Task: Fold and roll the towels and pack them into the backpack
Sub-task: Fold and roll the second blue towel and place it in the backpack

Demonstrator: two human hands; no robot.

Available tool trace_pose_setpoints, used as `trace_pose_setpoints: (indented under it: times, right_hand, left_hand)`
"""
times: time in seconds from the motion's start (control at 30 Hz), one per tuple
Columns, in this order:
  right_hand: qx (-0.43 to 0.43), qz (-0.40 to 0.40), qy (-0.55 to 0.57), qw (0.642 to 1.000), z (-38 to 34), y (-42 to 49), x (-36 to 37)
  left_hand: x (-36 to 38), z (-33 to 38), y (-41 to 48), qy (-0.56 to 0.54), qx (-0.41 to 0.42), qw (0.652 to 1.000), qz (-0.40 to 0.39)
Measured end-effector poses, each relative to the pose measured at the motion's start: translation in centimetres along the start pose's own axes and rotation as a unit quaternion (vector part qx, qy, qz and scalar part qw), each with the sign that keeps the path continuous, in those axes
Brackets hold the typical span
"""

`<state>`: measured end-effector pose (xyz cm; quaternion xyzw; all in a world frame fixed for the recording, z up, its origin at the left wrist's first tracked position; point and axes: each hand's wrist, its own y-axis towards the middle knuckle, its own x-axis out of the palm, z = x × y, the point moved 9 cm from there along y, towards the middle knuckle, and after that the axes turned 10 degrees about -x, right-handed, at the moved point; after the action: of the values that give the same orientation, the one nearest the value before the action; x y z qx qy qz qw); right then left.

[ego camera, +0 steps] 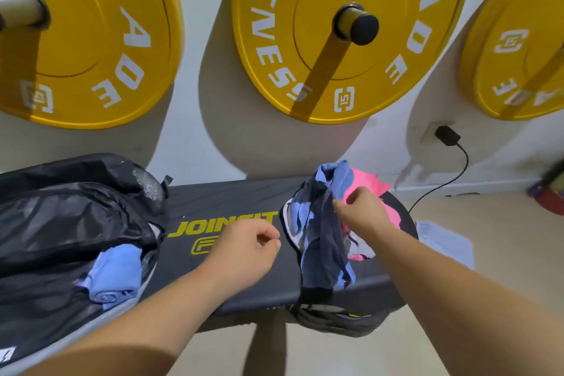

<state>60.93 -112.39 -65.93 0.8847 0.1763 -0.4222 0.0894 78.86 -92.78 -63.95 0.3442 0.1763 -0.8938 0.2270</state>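
- left hand (pixel 244 250) hovers over the bench (pixel 232 195); its fingers are loosely curled toward the thumb and hold nothing; the yellow lettering (pixel 201 227) on the bench runs out to the left from under these fingers
- right hand (pixel 363 212) reaches into the pile of towels (pixel 317 223); thumb and forefinger are drawn narrow, pinching a fold of dark navy cloth near the top of the pile
- the pile, blue, navy and pink, lies crumpled on the bench end, under and just left of the right fingers; one navy length hangs over the near edge of the bench, below them
- a rolled blue towel (pixel 113 272) lies in the open mouth of the black backpack (pixel 70 217), well to the left of the left fingers; the backpack rests on the bench's other end
- beyond both sets of fingertips, yellow weight plates (pixel 345 64) hang on pegs against the white wall; a black charger (pixel 447 135) sits in a wall socket up and to the right of the right fingers
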Motion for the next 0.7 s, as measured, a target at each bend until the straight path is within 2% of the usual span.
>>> trace_pose_setpoints:
  times: [0.07,0.13,0.2,0.33,0.47,0.53,0.6,0.7]
  right_hand:
    - [0.041,0.032,0.078,0.996,2.3,0.5,0.7]
    - [0.035,0.051,0.118,0.991,2.9,1.2,1.8]
    - [0.003,0.068,0.107,0.992,2.2,1.9,2.2]
    - [-0.084,0.108,-0.008,0.991,-0.9,2.8,1.6]
    - [-0.157,0.146,0.02,0.977,-6.8,2.0,-0.4]
    - [-0.194,0.114,0.051,0.973,-10.4,1.1,-0.8]
    - [-0.238,0.036,0.087,0.967,-14.1,-0.1,-0.9]
    - [-0.309,-0.096,0.113,0.939,-19.7,-3.4,-1.7]
  left_hand:
    - [0.4,-0.1,0.7,-0.004,-0.005,1.0,0.001]
    - [0.9,-0.2,1.1,0.013,-0.004,1.0,-0.003]
    - [1.1,-0.5,1.2,0.018,0.003,1.0,-0.006]
    - [0.6,-1.2,1.3,0.004,0.005,1.0,-0.009]
    - [-1.3,-1.3,0.9,-0.017,0.012,1.0,0.022]
    - [-2.9,-0.5,0.3,-0.029,0.036,0.998,0.042]
    - [-5.0,0.3,-0.6,-0.056,0.056,0.994,0.072]
    - [-8.7,1.6,-2.5,-0.116,0.085,0.983,0.118]
